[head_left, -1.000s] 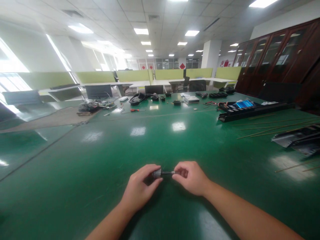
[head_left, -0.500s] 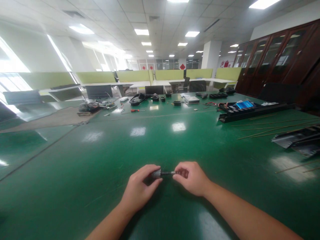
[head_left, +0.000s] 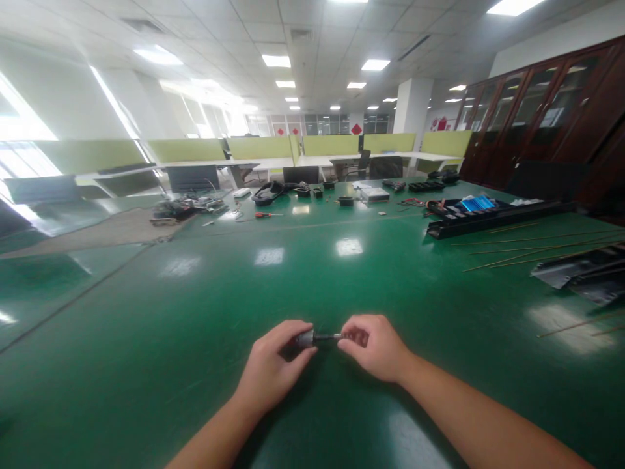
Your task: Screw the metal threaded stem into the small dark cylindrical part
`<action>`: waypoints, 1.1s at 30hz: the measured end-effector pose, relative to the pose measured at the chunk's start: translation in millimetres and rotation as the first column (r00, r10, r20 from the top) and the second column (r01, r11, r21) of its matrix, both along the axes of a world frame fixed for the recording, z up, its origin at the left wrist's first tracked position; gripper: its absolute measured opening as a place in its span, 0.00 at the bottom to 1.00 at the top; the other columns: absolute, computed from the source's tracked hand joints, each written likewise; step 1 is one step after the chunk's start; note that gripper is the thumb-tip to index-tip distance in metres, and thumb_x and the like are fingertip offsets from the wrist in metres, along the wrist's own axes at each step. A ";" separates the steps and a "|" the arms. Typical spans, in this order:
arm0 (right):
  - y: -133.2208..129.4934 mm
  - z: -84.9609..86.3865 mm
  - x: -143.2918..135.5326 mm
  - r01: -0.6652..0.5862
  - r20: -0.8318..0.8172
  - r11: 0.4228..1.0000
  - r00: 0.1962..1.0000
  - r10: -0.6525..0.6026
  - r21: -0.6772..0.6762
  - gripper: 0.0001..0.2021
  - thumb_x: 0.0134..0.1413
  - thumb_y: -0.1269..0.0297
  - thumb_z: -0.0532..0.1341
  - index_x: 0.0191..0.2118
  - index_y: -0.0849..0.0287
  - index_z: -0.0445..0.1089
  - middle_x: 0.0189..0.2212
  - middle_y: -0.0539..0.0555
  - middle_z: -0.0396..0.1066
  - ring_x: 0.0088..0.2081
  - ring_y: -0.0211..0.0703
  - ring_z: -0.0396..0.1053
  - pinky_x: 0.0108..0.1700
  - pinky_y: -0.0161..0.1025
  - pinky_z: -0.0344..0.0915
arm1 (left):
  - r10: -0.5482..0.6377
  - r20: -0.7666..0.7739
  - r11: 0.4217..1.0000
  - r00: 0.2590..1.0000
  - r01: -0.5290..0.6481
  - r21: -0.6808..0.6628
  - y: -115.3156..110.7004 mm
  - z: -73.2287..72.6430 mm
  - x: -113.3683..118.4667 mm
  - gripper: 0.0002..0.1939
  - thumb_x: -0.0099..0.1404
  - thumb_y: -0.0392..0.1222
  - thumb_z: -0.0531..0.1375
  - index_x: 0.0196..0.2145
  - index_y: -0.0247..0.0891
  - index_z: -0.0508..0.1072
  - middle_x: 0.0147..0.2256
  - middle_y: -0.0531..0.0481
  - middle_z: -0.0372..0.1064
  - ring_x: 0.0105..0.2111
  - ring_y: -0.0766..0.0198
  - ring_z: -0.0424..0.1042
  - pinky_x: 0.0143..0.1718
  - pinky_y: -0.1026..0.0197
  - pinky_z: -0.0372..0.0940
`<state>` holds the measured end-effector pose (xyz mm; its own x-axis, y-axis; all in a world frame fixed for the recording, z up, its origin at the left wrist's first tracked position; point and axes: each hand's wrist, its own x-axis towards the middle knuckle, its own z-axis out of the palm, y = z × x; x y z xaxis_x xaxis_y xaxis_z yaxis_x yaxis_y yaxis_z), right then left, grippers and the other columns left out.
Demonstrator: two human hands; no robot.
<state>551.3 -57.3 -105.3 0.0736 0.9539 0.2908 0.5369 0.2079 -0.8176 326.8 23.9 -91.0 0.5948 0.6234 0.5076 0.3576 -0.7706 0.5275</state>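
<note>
Two-handed grip: small grey cylinder (head_left: 306, 338) with thin dark shaft (head_left: 326, 337), lower centre of frame.
The left hand (head_left: 271, 366) is closed around the cylinder, thumb below and fingers above; the right hand (head_left: 378, 348) pinches the shaft's far end between thumb and fingers. The shaft lies roughly horizontal, over a glossy green tabletop (head_left: 234, 280); contact with that surface cannot be told. A screwdriver with an orange-red handle (head_left: 263, 215) lies upper left of centre.
</note>
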 end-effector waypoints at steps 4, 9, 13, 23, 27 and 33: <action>0.1 -1.2 0.0 0.005 -0.003 1.000 1.000 -0.005 -0.001 0.03 0.51 0.65 0.66 0.31 0.59 0.75 0.23 0.49 0.71 0.23 0.36 0.65 0.27 0.32 0.60 | 0.002 0.004 1.000 1.000 -0.002 0.011 -0.5 2.3 0.7 0.13 0.62 0.40 0.65 0.46 0.43 0.76 0.43 0.48 0.76 0.42 0.58 0.76 0.46 0.57 0.72; 0.6 -2.1 0.4 0.006 0.000 1.000 1.000 -0.006 -0.001 0.03 0.51 0.65 0.66 0.31 0.59 0.75 0.22 0.49 0.71 0.23 0.36 0.65 0.27 0.32 0.60 | 0.004 0.005 1.000 1.000 -0.004 0.014 -0.6 2.8 0.8 0.13 0.62 0.40 0.65 0.45 0.43 0.76 0.42 0.48 0.76 0.41 0.58 0.76 0.46 0.58 0.72; 0.3 -0.5 0.8 0.007 -0.011 1.000 1.000 -0.007 -0.006 0.03 0.51 0.65 0.66 0.31 0.59 0.75 0.22 0.49 0.71 0.22 0.36 0.65 0.26 0.32 0.60 | 0.006 0.005 1.000 1.000 -0.006 0.005 -1.5 2.6 1.3 0.13 0.62 0.42 0.65 0.45 0.43 0.77 0.43 0.48 0.76 0.42 0.58 0.76 0.46 0.57 0.72; -2.0 3.4 5.7 0.088 -0.149 0.987 0.987 -0.068 0.133 0.11 0.61 0.58 0.58 0.31 0.59 0.68 0.22 0.49 0.68 0.24 0.36 0.65 0.27 0.32 0.60 | 0.391 0.209 0.887 0.896 -0.306 -0.346 14.0 2.7 -3.4 0.24 0.60 0.57 0.65 0.47 0.36 0.74 0.37 0.46 0.77 0.34 0.58 0.77 0.37 0.59 0.72; 0.5 -2.2 4.1 0.060 -0.207 0.991 0.978 -0.034 0.118 0.16 0.67 0.55 0.53 0.32 0.59 0.67 0.23 0.50 0.69 0.23 0.36 0.65 0.28 0.32 0.60 | 0.492 0.295 0.790 0.819 -0.278 -0.547 20.8 3.5 -0.6 0.32 0.60 0.59 0.64 0.54 0.33 0.70 0.38 0.44 0.77 0.36 0.57 0.78 0.38 0.60 0.73; 1.2 -1.5 0.7 0.048 -0.201 0.992 0.979 -0.024 0.113 0.16 0.69 0.56 0.51 0.33 0.59 0.68 0.22 0.49 0.70 0.22 0.35 0.65 0.28 0.32 0.59 | 0.538 0.269 0.784 0.799 -0.356 -0.508 10.8 23.9 -53.1 0.28 0.57 0.60 0.67 0.47 0.38 0.74 0.44 0.45 0.77 0.44 0.54 0.77 0.43 0.57 0.75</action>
